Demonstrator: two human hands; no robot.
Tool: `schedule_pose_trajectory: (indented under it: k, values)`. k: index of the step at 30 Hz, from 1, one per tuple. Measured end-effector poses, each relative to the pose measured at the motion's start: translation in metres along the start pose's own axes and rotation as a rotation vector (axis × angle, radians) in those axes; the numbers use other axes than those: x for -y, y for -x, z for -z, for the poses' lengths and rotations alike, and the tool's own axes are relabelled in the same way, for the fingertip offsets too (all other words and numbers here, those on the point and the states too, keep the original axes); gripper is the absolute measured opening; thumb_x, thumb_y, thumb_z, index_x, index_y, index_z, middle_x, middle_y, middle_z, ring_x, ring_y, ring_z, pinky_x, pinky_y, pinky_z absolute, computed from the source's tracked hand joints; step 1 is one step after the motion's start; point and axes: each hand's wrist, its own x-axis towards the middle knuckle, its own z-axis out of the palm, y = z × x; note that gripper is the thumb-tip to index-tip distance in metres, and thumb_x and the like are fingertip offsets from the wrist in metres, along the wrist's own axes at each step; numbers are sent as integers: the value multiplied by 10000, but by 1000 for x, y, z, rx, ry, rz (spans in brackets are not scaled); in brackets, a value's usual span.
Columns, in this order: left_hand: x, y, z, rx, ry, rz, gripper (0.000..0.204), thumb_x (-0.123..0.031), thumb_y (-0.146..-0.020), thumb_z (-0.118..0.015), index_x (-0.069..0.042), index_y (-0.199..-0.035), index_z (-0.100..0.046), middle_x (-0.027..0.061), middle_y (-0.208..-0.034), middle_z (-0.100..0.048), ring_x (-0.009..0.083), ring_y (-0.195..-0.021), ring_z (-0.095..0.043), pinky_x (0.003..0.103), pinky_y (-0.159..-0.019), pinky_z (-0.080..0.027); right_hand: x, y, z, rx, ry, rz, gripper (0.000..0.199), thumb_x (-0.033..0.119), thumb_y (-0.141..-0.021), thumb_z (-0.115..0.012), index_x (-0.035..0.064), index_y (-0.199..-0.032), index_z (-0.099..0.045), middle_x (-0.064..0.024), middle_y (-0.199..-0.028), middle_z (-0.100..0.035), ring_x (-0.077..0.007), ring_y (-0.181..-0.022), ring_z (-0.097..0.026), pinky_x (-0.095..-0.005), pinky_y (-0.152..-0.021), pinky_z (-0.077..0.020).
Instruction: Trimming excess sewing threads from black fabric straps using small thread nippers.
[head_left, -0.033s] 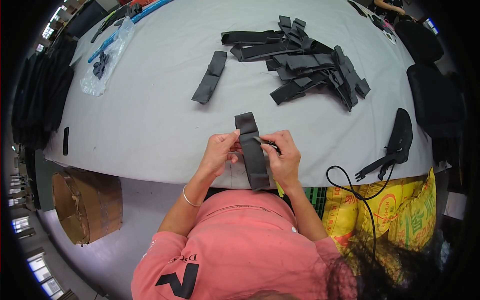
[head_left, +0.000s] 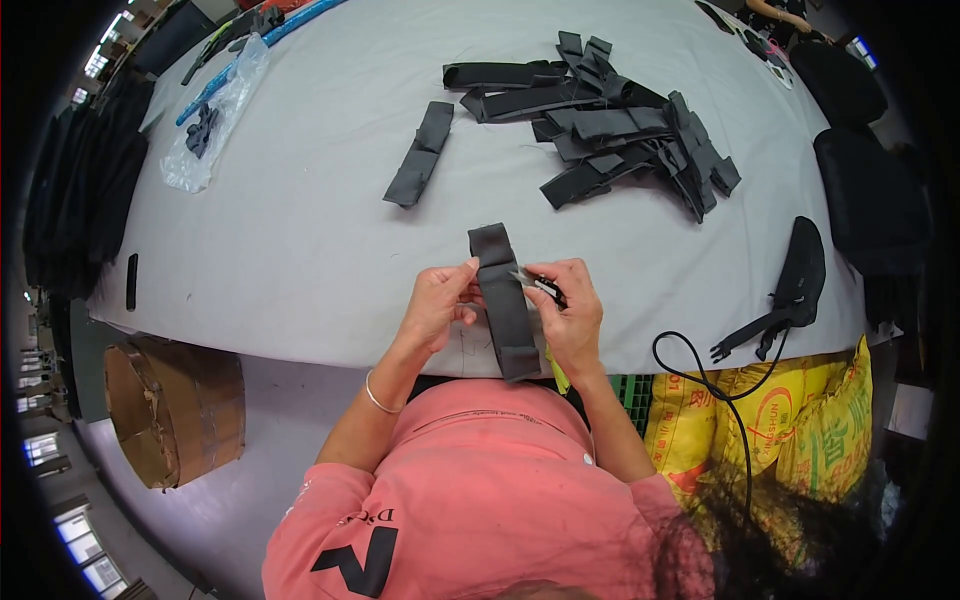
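Observation:
A black fabric strip (head_left: 505, 315) with stitched cross folds hangs over the table's near edge, its lower end close to my waist. My left hand (head_left: 440, 305) pinches the strip's left edge near the upper fold. In my right hand (head_left: 570, 310) is a small pair of thread snips (head_left: 546, 288) with dark handles. Their metal tips touch or nearly touch the strip's right edge by that fold. Farther off, a single matching strip (head_left: 420, 155) lies alone, left of a loose pile of black strips (head_left: 610, 125).
A grey cloth covers the table (head_left: 300, 250). At right lies a black holster-like piece (head_left: 800, 270) beside a black cord (head_left: 735, 400). Yellow sacks (head_left: 760, 420) and a cardboard drum (head_left: 180, 410) stand below the edge. A clear plastic bag (head_left: 230, 110) lies far left.
My right hand has turned slightly, so more of the snips' handles and metal blades shows. The left hand and the strip stay nearly in place.

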Motion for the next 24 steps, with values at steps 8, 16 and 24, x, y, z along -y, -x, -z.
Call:
schedule_pose_trajectory:
  k: [8,16,24]
  values:
    - [-3,1,-4,-77,12,-60,322,-287,-936,-555,-7,-806,-648,67,-742,-652,113,-599,-595,206,-427,-415,-4,5,1,170,45,-75,317,79,-786,-672,103,-1087,-574,-44,-837,-555,-170,-666,-532,-274,-604,-450]
    - [-9,4,-7,-91,12,-118,317,-262,-947,-538,22,-871,-655,91,-770,-663,136,-650,-633,218,-452,-448,18,4,2,212,-90,-233,413,144,-789,-688,87,-1165,-528,-38,-925,-624,-118,-663,-539,-263,-619,-447]
    - [-19,12,-9,-38,-99,-191,317,-217,-953,-516,-4,-1184,-560,97,-929,-659,127,-759,-631,220,-562,-485,-4,4,-2,193,-138,-274,572,154,-755,-678,64,-1246,-399,-141,-1062,-601,-232,-887,-630,-327,-783,-494]
